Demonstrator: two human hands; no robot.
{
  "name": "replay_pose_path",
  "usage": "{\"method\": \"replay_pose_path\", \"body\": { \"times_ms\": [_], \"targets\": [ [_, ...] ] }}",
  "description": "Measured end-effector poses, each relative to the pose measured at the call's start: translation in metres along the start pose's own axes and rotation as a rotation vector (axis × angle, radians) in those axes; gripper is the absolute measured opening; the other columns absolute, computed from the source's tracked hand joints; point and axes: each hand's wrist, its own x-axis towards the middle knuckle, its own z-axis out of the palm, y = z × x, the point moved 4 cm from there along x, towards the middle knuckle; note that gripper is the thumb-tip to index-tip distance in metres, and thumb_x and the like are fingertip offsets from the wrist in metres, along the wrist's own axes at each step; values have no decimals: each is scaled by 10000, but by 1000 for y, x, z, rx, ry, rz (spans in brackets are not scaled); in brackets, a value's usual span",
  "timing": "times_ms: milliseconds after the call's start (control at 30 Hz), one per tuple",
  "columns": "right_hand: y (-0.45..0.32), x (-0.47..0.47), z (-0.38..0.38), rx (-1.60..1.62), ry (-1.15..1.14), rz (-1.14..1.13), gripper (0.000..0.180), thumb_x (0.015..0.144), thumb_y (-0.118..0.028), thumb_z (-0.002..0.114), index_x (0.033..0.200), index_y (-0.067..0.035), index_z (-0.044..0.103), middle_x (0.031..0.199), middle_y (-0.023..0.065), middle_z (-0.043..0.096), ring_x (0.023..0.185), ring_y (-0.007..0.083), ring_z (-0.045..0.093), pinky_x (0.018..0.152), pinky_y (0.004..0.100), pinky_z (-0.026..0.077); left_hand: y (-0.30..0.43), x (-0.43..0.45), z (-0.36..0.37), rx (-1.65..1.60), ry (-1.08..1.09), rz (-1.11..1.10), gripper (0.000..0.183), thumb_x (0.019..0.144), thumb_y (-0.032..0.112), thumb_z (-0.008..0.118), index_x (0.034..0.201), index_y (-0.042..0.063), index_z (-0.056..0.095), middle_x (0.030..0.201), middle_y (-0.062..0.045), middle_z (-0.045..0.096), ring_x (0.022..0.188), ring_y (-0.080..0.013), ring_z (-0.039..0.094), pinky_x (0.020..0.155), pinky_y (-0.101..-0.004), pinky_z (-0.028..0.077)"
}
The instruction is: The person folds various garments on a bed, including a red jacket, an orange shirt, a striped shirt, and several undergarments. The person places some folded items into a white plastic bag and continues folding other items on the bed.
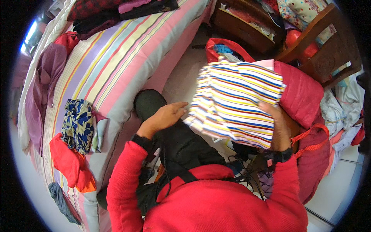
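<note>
A folded striped cloth [237,101], white with blue, yellow and dark red lines, hangs before me in my right hand [271,113]. The thumb lies over its right edge and the fingers are hidden beneath. Just left of the cloth, my left hand [169,116] is held with its fingers apart, above my dark trouser leg, holding nothing. On the bed to the left lie a folded blue and cream patterned garment [76,124], a red garment [68,162] and a grey-green cloth piece [62,200].
The bed's striped sheet [121,55] fills the left side, with purple clothing [46,72] along its far edge. A red bag [214,47] stands beyond the striped cloth. At right are a wooden chair [324,55], a dark pink cushion [301,92] and white plastic bags [333,110].
</note>
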Motion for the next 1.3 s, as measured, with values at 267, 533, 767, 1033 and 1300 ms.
{"method": "replay_pose_path", "body": {
  "times_ms": [267, 533, 767, 1033, 1300],
  "targets": [
    [-7, 4, -60, -480, 146, -46, 383, 831, -85, 672, 1187, 0, 560, 1088, 85, 654, 970, 162, 633, 863, 315, 517, 8, 51, 110, 527, -316, 228, 444, 881, 156, 559, 1303, 37, 492, 1493, -150, 342, 1105, -364, 584, 928, -440, 478],
    [59, 36, -87, -641, 151, 43, 499, 814, -12, 626, 1291, 16, 482, 1122, 59, 623, 1002, 133, 575, 916, 298, 457, -10, 75, 128, 611, -307, 276, 444, 866, 109, 509, 1310, 111, 501, 1495, -121, 355, 968, -349, 651, 830, -460, 524],
    [73, 65, -93, -1274, 306, 14, 520, 771, -305, 667, 1216, -83, 517, 903, 276, 651, 838, 462, 625, 742, 520, 510, -14, 91, 129, 627, -365, 267, 452, 877, 102, 487, 1327, 150, 495, 1378, -153, 486, 979, -362, 642, 846, -474, 517],
    [94, 92, -74, -1705, 227, 55, 572, 738, -199, 686, 1254, -86, 467, 896, 210, 664, 768, 419, 647, 654, 520, 509, -24, 128, 133, 280, -508, 52, 553, 881, 136, 502, 1418, 137, 369, 1215, -237, 574, 1081, -452, 562, 965, -465, 452],
    [129, 104, -71, -1457, 162, -44, 565, 758, -140, 680, 1278, -84, 467, 1009, 215, 655, 871, 418, 636, 730, 487, 502, -68, 137, 159, 158, -352, 198, 496, 879, 123, 472, 1364, 42, 411, 1313, -259, 484, 1212, -438, 467, 1035, -450, 390]
  ]
}}
